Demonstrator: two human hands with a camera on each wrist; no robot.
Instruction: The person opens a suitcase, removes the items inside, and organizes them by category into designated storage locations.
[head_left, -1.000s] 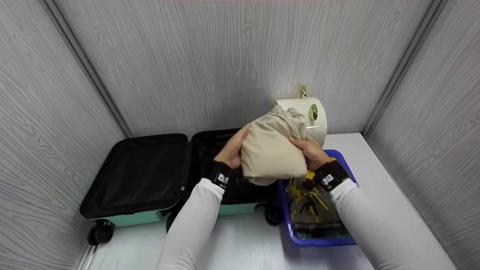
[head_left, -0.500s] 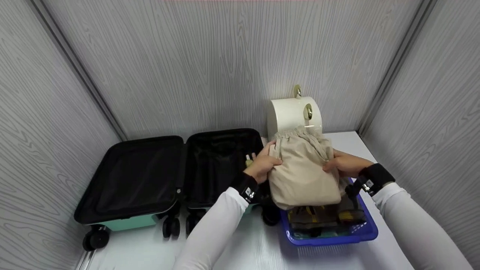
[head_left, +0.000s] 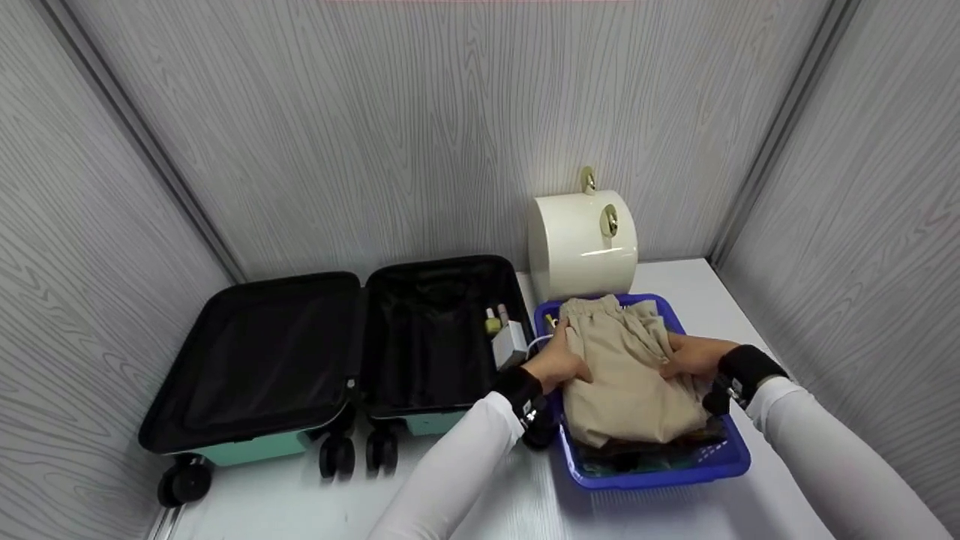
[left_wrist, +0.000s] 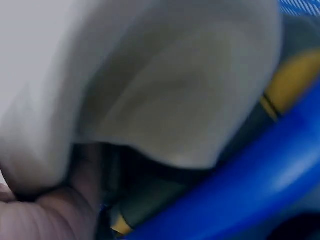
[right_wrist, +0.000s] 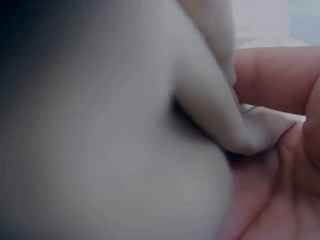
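The white counter (head_left: 300, 502) is carrying everything here. The big black-lined suitcase with a mint-green shell (head_left: 330, 352) is lying wide open on it, with its left half looking bare. Only a few small things are sitting in its right half: a white charger block (head_left: 509, 345) and two little bottles (head_left: 495, 319). Behind stands a cream round-topped box with gold knobs (head_left: 583, 241).

Next to the suitcase, the blue plastic basket (head_left: 660, 472) is holding a pile of folded clothes. The folded beige cloth garment with a gathered waistband (head_left: 626, 371) is lying on top of that pile, inside the basket. The left hand (head_left: 559, 364) is holding its left edge, and the right hand (head_left: 694, 356) is holding its right edge, fingers curled onto the cloth.

I think the packing is barely begun: the clothes are all sitting in the basket, and the suitcase has lots of room left.

The head view is showing the whole scene. The left wrist view is blurry, but it is showing dark and yellow clothes (left_wrist: 280, 90) tucked under the beige one. The right wrist view is showing fingers (right_wrist: 275, 80) pinching a fold of the beige cloth up close.
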